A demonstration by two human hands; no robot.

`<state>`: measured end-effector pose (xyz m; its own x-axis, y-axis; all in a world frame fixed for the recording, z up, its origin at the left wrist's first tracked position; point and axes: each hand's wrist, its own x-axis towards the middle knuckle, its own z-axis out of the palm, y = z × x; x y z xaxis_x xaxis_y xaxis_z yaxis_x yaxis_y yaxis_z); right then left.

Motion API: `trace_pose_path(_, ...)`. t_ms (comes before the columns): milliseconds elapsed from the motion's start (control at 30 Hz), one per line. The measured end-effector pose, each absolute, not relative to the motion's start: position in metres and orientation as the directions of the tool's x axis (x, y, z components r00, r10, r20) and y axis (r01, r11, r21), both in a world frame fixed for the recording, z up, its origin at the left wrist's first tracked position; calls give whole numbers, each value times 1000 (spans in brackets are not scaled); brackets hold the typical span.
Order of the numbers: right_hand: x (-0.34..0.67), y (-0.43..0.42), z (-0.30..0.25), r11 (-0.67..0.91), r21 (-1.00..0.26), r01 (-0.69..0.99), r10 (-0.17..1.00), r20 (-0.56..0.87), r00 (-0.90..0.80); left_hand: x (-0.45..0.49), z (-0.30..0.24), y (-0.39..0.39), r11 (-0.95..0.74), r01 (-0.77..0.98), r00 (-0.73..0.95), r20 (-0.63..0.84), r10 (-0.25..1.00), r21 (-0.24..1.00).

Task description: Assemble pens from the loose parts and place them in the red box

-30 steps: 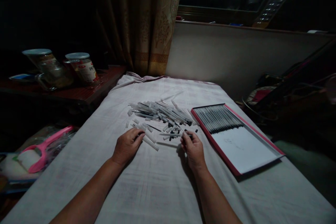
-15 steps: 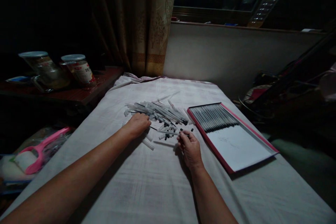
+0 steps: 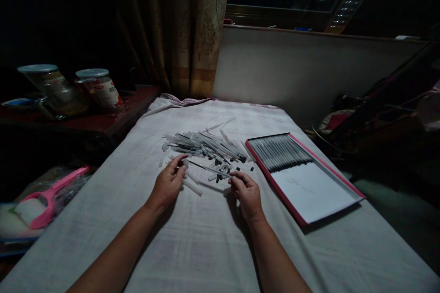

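Note:
A slim pen [image 3: 218, 172] with a translucent barrel and a dark thin end pointing left is pinched in the fingers of my right hand [image 3: 248, 194]. My left hand [image 3: 167, 184] is closed at the fingertips on a small translucent piece [image 3: 186, 163], near the pen's dark end; it looks like a pen cap. Behind both hands lies a loose pile of translucent pen parts [image 3: 206, 144], with small black plugs [image 3: 219, 177] at its front. A few clear tubes [image 3: 192, 187] lie beside my left hand. To the right, a shallow red-edged box [image 3: 279, 196] holds a row of pens [image 3: 280, 151].
A pale checked cloth [image 3: 202, 247] covers the table. At left, lidded jars [image 3: 103, 91] and a glass jug [image 3: 62, 103] stand on a dark red side table [image 3: 113, 121]. A pink-handled item [image 3: 51, 197] lies low at left. A bottle [image 3: 350, 7] leans on the windowsill.
My left hand has drawn back from the pile toward me and turned, now showing a translucent piece at its fingertips. My right hand, with the pen, has shifted slightly left.

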<state>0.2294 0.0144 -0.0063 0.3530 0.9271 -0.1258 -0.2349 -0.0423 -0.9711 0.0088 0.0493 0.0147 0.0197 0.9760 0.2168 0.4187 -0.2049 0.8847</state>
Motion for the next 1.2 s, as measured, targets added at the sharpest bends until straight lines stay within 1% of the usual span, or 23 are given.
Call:
trace_pose_path(33,229,13,-7,-38,-977,-212,932,-112,346,11,11,43,-102,246,-31,113,993,964)
trace_pose_path(67,229,12,-7,-34,-981,-192,935,-99,340,12,9,37,-12,96,-48,17,999,995)
trace_pose_path(100,228,11,-6,-31,-984,-177,938,-90,335,13,7,32,62,-16,-54,-62,997,998)
trace_pose_path(167,226,8,-5,-32,-987,-158,943,-82,322,15,5,26,153,-151,-51,-162,985,977)
trace_pose_path(233,225,6,-3,-41,-989,-146,945,-85,314,15,6,23,186,-200,-45,-198,979,962)
trace_pose_path(300,223,5,-2,-55,-989,-140,947,-95,305,15,8,22,192,-204,-29,-202,979,960)
trace_pose_path(467,221,5,0,-70,-987,-143,957,-106,270,15,9,20,215,-155,39,-211,977,964)
trace_pose_path(700,216,4,-2,-102,-984,-144,962,-135,237,16,2,20,226,-100,70,-220,973,969)
trace_pose_path(767,218,4,-2,-113,-988,-101,972,-131,196,16,2,20,231,-85,76,-225,971,969)
trace_pose_path(833,222,5,-1,-118,-993,-30,987,-120,111,17,3,20,246,-79,84,-240,967,966)
trace_pose_path(900,228,5,1,-95,-995,41,995,-95,15,18,5,20,274,-76,91,-267,959,959)
trace_pose_path(967,233,6,3,-53,-995,87,998,-57,-41,18,7,19,303,-67,101,-296,950,951)
trace_pose_path(1200,235,4,-1,-19,-992,125,996,-30,-87,16,8,17,340,-51,111,-333,936,939)
